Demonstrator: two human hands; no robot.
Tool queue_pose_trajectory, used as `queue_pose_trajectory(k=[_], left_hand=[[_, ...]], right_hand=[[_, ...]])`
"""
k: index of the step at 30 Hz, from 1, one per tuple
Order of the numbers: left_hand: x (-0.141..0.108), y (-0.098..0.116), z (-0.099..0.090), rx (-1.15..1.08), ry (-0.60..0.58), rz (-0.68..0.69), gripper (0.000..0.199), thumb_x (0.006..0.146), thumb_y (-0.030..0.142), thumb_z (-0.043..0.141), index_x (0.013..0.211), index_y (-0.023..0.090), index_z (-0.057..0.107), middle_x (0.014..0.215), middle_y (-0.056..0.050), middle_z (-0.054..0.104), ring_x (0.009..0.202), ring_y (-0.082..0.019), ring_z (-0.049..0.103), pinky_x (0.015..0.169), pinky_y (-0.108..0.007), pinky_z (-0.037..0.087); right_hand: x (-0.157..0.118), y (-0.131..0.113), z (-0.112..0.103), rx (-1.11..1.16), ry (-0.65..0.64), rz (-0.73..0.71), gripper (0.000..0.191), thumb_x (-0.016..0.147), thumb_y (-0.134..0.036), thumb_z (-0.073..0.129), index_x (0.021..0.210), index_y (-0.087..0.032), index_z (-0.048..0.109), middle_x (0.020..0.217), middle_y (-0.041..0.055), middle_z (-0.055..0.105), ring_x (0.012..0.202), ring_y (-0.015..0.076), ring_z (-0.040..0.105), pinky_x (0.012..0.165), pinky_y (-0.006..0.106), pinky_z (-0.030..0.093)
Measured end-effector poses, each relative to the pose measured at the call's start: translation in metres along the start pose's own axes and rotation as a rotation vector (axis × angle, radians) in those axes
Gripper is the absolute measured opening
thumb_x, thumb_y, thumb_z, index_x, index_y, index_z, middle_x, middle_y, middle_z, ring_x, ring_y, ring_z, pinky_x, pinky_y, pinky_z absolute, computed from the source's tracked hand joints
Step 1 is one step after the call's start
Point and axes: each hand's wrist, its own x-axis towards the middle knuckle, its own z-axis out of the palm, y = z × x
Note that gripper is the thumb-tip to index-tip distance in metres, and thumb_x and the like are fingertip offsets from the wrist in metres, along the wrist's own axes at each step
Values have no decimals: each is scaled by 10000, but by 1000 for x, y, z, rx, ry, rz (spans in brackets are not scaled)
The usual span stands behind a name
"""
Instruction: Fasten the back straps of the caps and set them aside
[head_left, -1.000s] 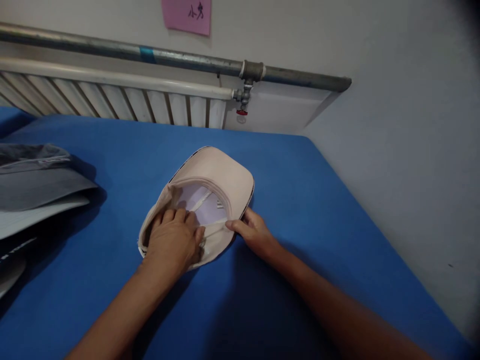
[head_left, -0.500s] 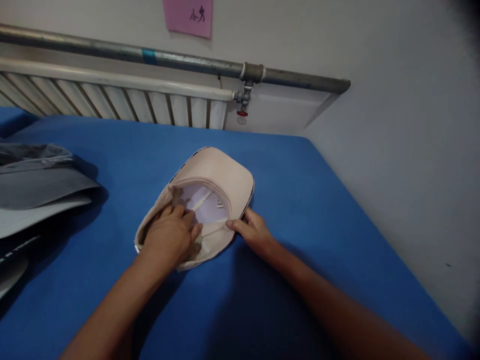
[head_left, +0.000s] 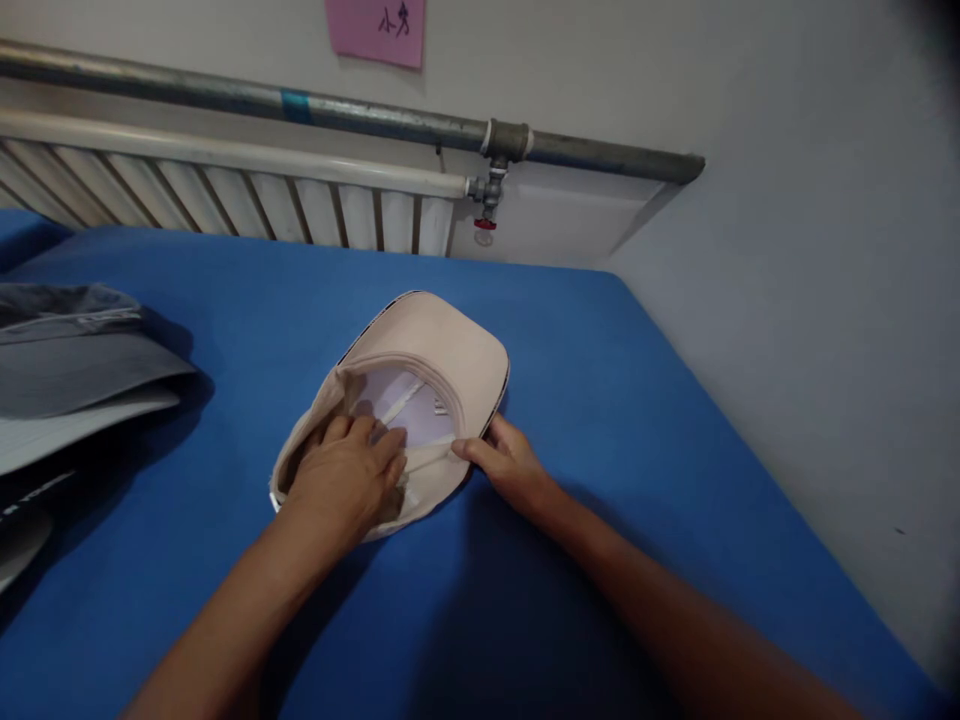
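A pale pink-beige baseball cap (head_left: 442, 340) is turned with its hollow inside toward me, its brim pointing away and to the right. Inside the crown lies my left hand (head_left: 349, 465), fingers spread against the lining and their tips partly hidden. My right hand (head_left: 506, 465) pinches the cap's right edge where brim and crown meet, thumb on the inner side and fingers behind. A whitish seam tape and a small printed label show on the lining.
Several stacked caps (head_left: 82, 370), grey and white among them, lie at the left on the blue surface (head_left: 585, 380). Behind it run a white radiator (head_left: 277, 205) and a metal pipe (head_left: 375, 118) with a red-handled valve (head_left: 485, 224). A pink note (head_left: 375, 30) hangs on the wall.
My left hand has shifted slightly within the crown, its thumb drawn closer to the other fingers. My right hand keeps its grip, and the cap stays nearly in place.
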Motion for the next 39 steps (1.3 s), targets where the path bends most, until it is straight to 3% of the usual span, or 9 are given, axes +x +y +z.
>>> queue_pose_trajectory(k=[4,10,20,30,39], left_hand=[[0,3,5,27,11,11,437,1002,321,386,1407,329,551,1393,-163,558,1252,-389,513,946,-558,456],[0,4,5,69,9,42,456,990,327,406,1430,322,527,1411,-173,536,1258,-413,490,951,-571,440],[0,3,6,64,37,74,449,977,286,407,1391,306,577,1346,-183,590,1198,-414,529,920,-583,457],[-1,2,1,31,-22,69,439,943,299,505,1371,286,600,1403,-185,561,1259,-430,493,940,-581,457],[2,3,9,41,57,47,453,995,341,382,1419,324,540,1368,-170,573,1231,-404,514,925,-576,452]], right_hand=[[0,-1,1,-2,-9,4,293,671,-355,632,920,-211,580,751,13,622,750,203,600,686,350,510],[1,1,2,1,-6,4,330,661,-363,640,947,-213,575,763,10,620,728,191,586,676,337,498],[0,-1,1,-31,17,7,334,666,-358,647,953,-195,596,833,39,663,849,229,622,758,371,521],[1,0,1,-4,-2,0,337,661,-354,646,957,-201,589,815,34,641,827,222,607,729,365,516],[1,3,2,12,-6,-2,312,679,-355,647,944,-203,581,796,26,630,789,207,599,705,352,507]])
